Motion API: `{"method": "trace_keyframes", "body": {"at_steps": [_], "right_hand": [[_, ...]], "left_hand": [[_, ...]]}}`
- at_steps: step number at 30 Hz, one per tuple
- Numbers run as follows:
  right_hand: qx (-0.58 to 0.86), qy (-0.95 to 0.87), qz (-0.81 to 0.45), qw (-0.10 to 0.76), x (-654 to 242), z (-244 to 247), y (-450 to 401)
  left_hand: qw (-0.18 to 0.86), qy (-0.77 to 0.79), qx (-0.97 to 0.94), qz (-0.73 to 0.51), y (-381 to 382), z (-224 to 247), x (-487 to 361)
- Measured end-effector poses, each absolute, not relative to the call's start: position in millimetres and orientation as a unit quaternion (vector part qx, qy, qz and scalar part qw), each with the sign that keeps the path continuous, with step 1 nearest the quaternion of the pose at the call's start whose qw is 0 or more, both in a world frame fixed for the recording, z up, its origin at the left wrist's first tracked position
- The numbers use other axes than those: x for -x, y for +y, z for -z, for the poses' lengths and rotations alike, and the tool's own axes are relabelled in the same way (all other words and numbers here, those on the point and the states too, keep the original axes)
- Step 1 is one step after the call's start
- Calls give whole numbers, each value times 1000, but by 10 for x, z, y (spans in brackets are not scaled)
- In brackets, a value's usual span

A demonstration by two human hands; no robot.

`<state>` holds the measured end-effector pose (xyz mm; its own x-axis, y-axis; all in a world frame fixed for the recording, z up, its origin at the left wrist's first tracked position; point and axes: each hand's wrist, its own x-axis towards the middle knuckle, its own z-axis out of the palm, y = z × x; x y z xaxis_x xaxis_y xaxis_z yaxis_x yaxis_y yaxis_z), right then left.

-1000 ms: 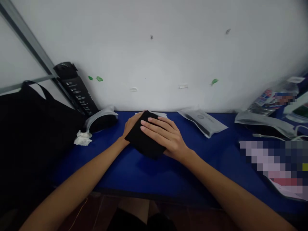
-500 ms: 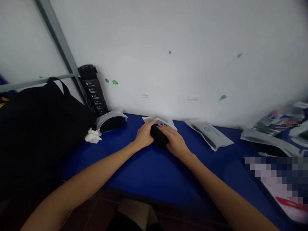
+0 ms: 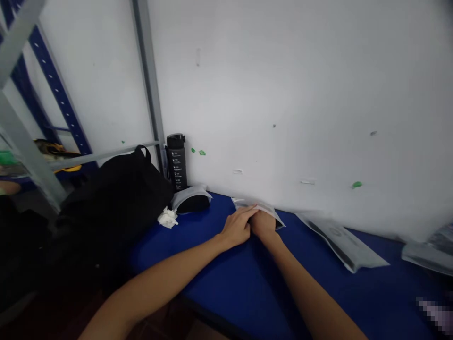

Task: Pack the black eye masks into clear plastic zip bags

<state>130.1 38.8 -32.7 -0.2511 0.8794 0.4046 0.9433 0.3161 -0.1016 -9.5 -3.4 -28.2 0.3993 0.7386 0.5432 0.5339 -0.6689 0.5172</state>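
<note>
Pouch (image 3: 260,208) lying slantwise at wall (image 3: 283,118), long axis angling right toward me. I'm pressing left hand (image 3: 238,228) and right hand (image 3: 263,225) on it, fingers closed together, grip unclear.

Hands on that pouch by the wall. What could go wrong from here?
The plastic pouch sits against the wall, so its edge may crease or snag under the left hand and right hand. The dark item at its right end might slip out. The next pouch along could get nudged.
</note>
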Motion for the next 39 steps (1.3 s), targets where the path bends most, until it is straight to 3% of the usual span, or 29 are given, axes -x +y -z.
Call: {"method": "trace_keyframes", "body": {"at_steps": [8,14,20,23,26,30,34,39], "right_hand": [[505,-830,49,231,-1636,467,406],[529,-804,62,264,-1473,439,376],[335,-869,158,330,-1716,389,-146],[456,-775,188,396,-1807,333,-292],[575,-697,98,418,-1846,322,-229],[545,-704,-52,451,-1940,359,-73],[517,-705,-59,482,-1988,335,-58],[517,-717,-69,462,-1939,277,-115]], "left_hand": [[142,384,-820,-399,41,315,143],[140,377,-820,-406,112,332,191],[155,375,-792,-455,176,345,235],[173,359,-786,-473,229,341,256],[218,355,-773,-479,260,300,271],[263,361,-770,-457,253,215,289],[261,354,-779,-446,228,173,287],[218,373,-754,-496,169,154,210]]}}
